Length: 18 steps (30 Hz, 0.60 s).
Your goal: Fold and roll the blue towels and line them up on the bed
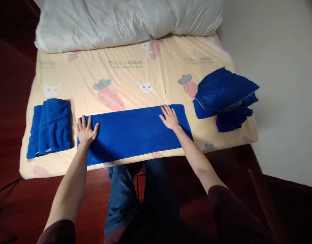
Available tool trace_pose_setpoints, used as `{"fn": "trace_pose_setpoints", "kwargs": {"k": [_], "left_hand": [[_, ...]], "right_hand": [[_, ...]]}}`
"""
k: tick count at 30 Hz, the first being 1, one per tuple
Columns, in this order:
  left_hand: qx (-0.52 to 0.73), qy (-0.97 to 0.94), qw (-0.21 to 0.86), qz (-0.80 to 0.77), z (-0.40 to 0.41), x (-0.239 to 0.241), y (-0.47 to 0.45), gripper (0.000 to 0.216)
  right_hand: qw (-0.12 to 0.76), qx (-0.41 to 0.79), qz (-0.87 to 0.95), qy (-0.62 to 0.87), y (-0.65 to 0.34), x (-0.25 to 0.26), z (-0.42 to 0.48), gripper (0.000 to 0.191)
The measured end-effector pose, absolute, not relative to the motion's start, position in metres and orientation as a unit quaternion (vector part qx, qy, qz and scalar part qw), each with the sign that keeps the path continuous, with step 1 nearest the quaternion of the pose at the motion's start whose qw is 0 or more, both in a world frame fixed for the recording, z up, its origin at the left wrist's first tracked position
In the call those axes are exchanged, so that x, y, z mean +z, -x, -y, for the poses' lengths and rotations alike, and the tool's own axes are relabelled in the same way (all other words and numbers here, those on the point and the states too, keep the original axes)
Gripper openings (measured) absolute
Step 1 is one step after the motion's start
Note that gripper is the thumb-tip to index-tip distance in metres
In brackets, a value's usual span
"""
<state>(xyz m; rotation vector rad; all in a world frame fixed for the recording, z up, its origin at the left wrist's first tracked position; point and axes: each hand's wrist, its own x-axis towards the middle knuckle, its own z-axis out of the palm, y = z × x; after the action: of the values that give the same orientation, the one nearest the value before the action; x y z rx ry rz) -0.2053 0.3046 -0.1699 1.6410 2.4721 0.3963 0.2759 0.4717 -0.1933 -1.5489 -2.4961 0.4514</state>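
A blue towel (135,130) lies flat as a long rectangle along the near edge of the bed. My left hand (86,131) rests on its left end with fingers spread, the fingertips at the far edge. Near the towel's right end, my right hand (170,118) presses down flat, its fingers apart. Neither hand grips anything. To the left, folded blue towels (54,127) sit in a small stack. A loose heap of crumpled blue towels (224,91) lies on the right, some with a light green edge.
The bed has a pale yellow sheet (82,76) printed with rabbits and carrots. A thick white quilt (125,22) is bunched across its far side. A pale wall (278,84) borders the right. Below is a dark red floor (92,210).
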Motion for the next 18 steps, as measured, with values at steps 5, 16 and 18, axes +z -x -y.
{"fn": "trace_pose_setpoints", "kwargs": {"k": [5,16,18], "left_hand": [[0.144,-0.540,0.062,-0.827,-0.308,-0.180,0.212,0.080],[0.138,-0.529,0.108,-0.830,-0.312,-0.151,0.182,0.076],[0.156,-0.562,0.091,-0.808,-0.312,-0.145,0.145,0.073]], "right_hand": [[0.057,0.104,0.816,0.566,-0.337,-0.199,-0.506,0.068],[0.075,0.140,0.789,0.593,-0.305,-0.197,-0.513,0.078],[0.121,0.145,0.805,0.562,-0.255,-0.184,-0.483,0.077]]}}
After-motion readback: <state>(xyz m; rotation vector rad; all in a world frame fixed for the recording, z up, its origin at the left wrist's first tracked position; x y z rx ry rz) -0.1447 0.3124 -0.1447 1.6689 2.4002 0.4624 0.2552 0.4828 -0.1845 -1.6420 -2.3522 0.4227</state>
